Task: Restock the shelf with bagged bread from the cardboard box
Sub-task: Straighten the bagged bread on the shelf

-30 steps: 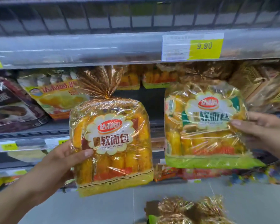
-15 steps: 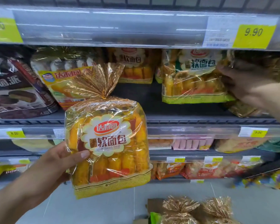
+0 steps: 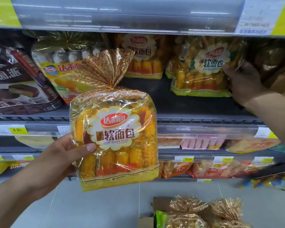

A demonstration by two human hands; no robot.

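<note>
Now two bags of bread are in hand at the shelf (image 3: 204, 120).

Below and in front of the shelf's front lip, the left hand (image 3: 59, 160) is clamped on a yellow-trimmed bread bag (image 3: 117, 139), thumb across its front lower left, the bag upright with its gold gathered top fanning up. On the shelf, toward its right end, the right hand (image 3: 243, 83) is closed around the right edge of a green-trimmed bread bag (image 3: 202, 69), which rests on the shelf just in front of other bread bags. Well below the shelf, on the floor, the cardboard box (image 3: 160, 203) shows at the bottom edge with more gold-topped bags (image 3: 187, 209) inside.
</note>
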